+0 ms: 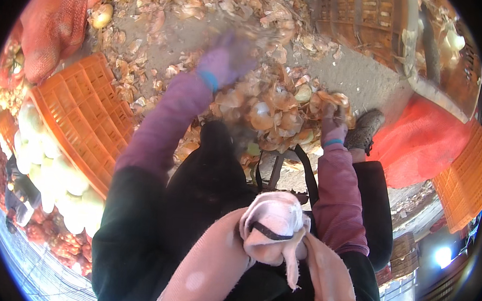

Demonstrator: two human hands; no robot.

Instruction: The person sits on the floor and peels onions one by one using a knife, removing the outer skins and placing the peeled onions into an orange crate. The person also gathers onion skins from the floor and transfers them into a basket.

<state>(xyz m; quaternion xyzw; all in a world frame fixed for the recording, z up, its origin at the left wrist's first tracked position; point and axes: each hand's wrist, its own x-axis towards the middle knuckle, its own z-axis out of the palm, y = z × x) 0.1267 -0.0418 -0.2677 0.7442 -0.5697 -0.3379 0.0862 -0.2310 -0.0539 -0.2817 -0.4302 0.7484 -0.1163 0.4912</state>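
Observation:
A heap of dry onion skins [282, 124] lies on the ground just in front of my knees. My left hand [228, 60], blurred by motion, is low over the ground at the heap's far left side; its fingers cannot be made out. At the heap's right edge is my right hand [334, 121], its fingers among papery brown skins; whether they grip any is unclear. A blue band circles each wrist. Among the skins show a pale, onion-like piece [303, 93] and a whitish one [262, 108].
Left of me, an orange plastic crate [81, 116] stands beside many peeled onions [53, 172]. Beyond it are a red mesh sack [54, 27] and two unpeeled onions [102, 16]. A slatted crate [359, 17] stands far right, near red mesh [423, 141] and my shoe [364, 129].

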